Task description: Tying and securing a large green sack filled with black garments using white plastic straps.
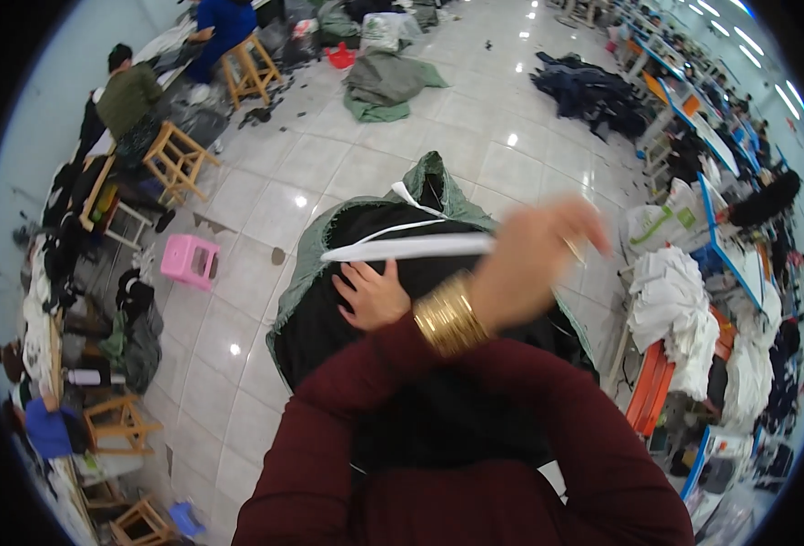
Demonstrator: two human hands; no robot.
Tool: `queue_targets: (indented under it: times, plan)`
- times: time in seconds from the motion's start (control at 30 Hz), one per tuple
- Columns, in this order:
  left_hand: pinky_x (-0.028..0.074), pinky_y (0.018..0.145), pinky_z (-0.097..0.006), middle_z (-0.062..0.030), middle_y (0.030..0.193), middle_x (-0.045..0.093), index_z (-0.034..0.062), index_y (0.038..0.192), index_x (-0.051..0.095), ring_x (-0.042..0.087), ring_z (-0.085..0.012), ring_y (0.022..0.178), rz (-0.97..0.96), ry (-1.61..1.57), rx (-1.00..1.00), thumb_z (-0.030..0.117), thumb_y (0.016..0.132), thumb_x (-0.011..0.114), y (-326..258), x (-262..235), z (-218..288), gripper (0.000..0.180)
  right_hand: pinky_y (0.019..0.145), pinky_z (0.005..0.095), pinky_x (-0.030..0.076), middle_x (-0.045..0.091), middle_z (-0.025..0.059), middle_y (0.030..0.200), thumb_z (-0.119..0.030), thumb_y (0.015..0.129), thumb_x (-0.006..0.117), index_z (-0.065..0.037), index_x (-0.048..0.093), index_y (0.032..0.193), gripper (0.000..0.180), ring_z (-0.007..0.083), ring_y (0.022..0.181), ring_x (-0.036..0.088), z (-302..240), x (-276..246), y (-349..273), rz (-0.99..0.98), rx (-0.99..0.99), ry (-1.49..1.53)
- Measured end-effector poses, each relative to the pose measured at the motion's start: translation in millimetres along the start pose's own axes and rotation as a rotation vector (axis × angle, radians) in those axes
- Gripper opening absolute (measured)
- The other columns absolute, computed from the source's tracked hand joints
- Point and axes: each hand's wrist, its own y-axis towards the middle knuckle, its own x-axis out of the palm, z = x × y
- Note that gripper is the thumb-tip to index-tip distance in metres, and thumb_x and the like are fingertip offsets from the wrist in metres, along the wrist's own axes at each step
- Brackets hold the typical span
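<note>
Crossing the sack (pixel 298 284): white strip (pixel 411 248), met by the left hand (pixel 534 259), its closure and hold blurred past telling. Right hand (pixel 377 300): laid spread on black cloth (pixel 311 328), nothing gripped. Tangling was risked by crossed forearms (pixel 352 375).

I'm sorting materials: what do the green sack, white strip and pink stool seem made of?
Green sack: probably woven plastic, dull, by its frayed edge. White strip: perhaps fabric, matte; its soft look leaves plastic possible. Pink stool: likely moulded plastic, smooth, evenly coloured, rounded edges.
</note>
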Motion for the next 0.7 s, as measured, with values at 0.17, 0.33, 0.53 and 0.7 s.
queue_targets:
  times: [0.17,0.33,0.53,0.7]
  plan:
    - [0.041,0.050,-0.030,-0.0064,0.063,0.052,0.0068,0.070,0.052,0.054,-0.0247,0.056,-0.324,-0.150,-0.049,0.015,0.082,0.052,-38,64,54,0.015,0.089,0.0643,0.021,0.049,0.0134,0.104,-0.035,0.074,0.052,-0.003,0.056,0.101,0.042,0.0302,0.105,0.042,-21,17,34,-0.095,0.085,0.112]
    - [0.040,0.052,-0.031,-0.0071,0.063,0.052,0.0043,0.071,0.053,0.053,-0.0239,0.058,-0.256,-0.026,-0.219,0.013,0.085,0.049,-60,82,40,0.017,0.091,0.0640,0.018,0.049,0.0145,0.107,-0.034,0.074,0.053,-0.002,0.055,0.104,0.043,0.0309,0.108,0.040,-2,15,26,-0.068,0.083,0.191]
    - [0.039,0.053,-0.029,-0.0051,0.063,0.051,0.0033,0.071,0.054,0.052,-0.0217,0.057,-0.115,0.128,-0.237,0.013,0.085,0.049,-61,43,95,0.018,0.095,0.0454,0.030,0.050,0.0101,0.115,-0.036,0.077,0.054,-0.012,0.050,0.115,0.045,0.0238,0.116,0.040,46,-113,-36,-0.284,-0.576,0.321]
    - [0.040,0.054,-0.030,-0.0060,0.062,0.052,0.0043,0.069,0.054,0.053,-0.0227,0.057,-0.126,0.038,-0.310,0.019,0.087,0.047,-49,76,65,0.023,0.093,0.0568,0.023,0.037,0.0142,0.129,-0.051,0.056,0.066,-0.032,0.047,0.120,0.070,0.0307,0.121,0.032,105,-104,-59,-0.124,-0.356,0.153]
